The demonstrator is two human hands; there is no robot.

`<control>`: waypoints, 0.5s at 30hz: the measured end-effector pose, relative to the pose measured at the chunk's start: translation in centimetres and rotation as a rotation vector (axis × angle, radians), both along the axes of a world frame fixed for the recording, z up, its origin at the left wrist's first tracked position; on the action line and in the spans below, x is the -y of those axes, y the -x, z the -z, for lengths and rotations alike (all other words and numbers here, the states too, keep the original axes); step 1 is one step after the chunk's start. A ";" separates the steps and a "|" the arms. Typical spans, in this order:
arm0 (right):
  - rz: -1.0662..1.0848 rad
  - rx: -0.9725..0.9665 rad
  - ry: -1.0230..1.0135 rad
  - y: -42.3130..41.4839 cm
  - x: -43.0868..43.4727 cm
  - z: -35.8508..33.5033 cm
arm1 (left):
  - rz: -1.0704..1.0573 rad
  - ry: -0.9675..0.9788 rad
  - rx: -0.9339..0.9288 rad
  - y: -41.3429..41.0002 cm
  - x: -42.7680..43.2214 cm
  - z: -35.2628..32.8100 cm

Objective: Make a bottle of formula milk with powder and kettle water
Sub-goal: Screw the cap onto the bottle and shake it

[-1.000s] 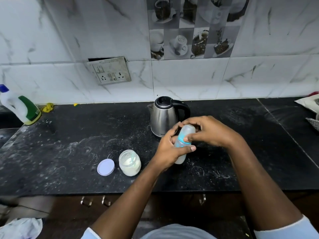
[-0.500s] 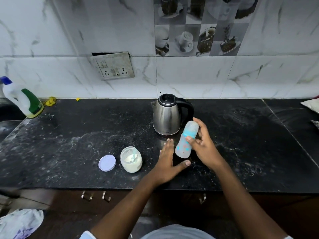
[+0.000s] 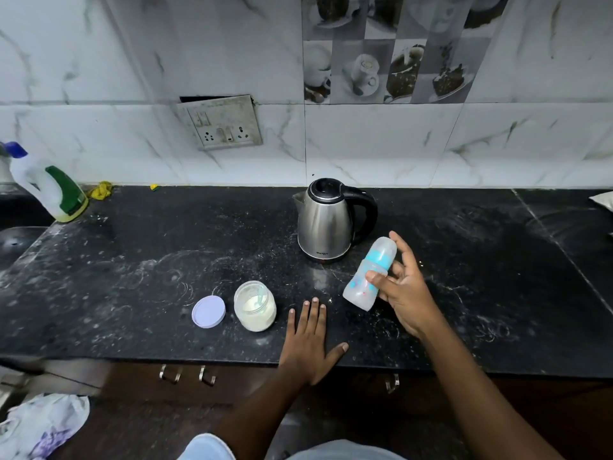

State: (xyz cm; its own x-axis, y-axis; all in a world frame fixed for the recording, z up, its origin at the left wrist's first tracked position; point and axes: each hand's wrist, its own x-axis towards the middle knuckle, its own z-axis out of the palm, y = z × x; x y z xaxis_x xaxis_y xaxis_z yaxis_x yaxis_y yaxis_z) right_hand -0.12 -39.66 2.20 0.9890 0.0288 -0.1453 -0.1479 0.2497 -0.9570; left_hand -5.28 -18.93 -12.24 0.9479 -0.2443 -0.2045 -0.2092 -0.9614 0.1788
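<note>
1. The feeding bottle (image 3: 370, 273) was in the right hand (image 3: 404, 293), at 5 o'clock from the electric kettle (image 3: 326, 224) and just beside it. It was tilted, with its capped top toward 1 o'clock and its base toward 7 o'clock. I could not tell whether the base touched the counter (image 3: 132, 260).
2. The right hand's fingers (image 3: 403, 250) were wrapped behind the bottle and the thumb lay across its front below the teal collar, grasping it.
3. The left hand (image 3: 308, 340) lay palm down on the counter near the front edge, at 7 o'clock from the bottle and apart from it. Its fingers (image 3: 315, 310) were straight, released and holding nothing.
4. The open powder jar (image 3: 254, 307) stood upright at 10 o'clock from the left hand, near it but not touching. It held pale powder and what looked like a scoop.
5. The jar's lid (image 3: 208, 311) lay flat on the counter at 9 o'clock from the jar, just beside it.
6. The kettle stood upright with its lid closed, spout toward 9 o'clock and handle toward 3 o'clock.
7. A detergent bottle (image 3: 46, 187) stood at the counter's far left corner, and a socket plate (image 3: 220, 122) was on the tiled wall at 10 o'clock from the kettle.
</note>
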 end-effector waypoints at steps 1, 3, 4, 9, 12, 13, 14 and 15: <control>0.038 0.035 -0.005 -0.1 0.0 -0.4 | -0.003 -0.004 0.000 0.0 0.0 0.0; 0.204 0.084 -0.048 -0.6 0.2 -1.2 | -0.014 0.005 0.000 0.1 0.0 0.1; 0.248 0.100 -0.051 -0.8 0.2 -1.5 | -0.030 0.017 0.007 0.2 0.0 0.3; -0.089 0.138 0.067 0.3 -0.6 -1.7 | -0.085 0.003 0.051 0.7 0.3 1.4; 0.143 0.171 0.048 0.1 -0.2 -1.6 | -0.086 0.006 0.064 0.7 0.2 1.1; 0.067 0.171 0.085 0.0 -0.3 -1.7 | -0.084 0.001 0.069 0.7 0.2 1.2; -0.057 0.177 0.125 0.1 -0.4 -1.9 | -0.079 -0.009 0.064 0.7 0.2 1.3; -0.119 0.179 0.134 0.2 -0.4 -2.0 | -0.077 -0.013 0.057 0.7 0.2 1.4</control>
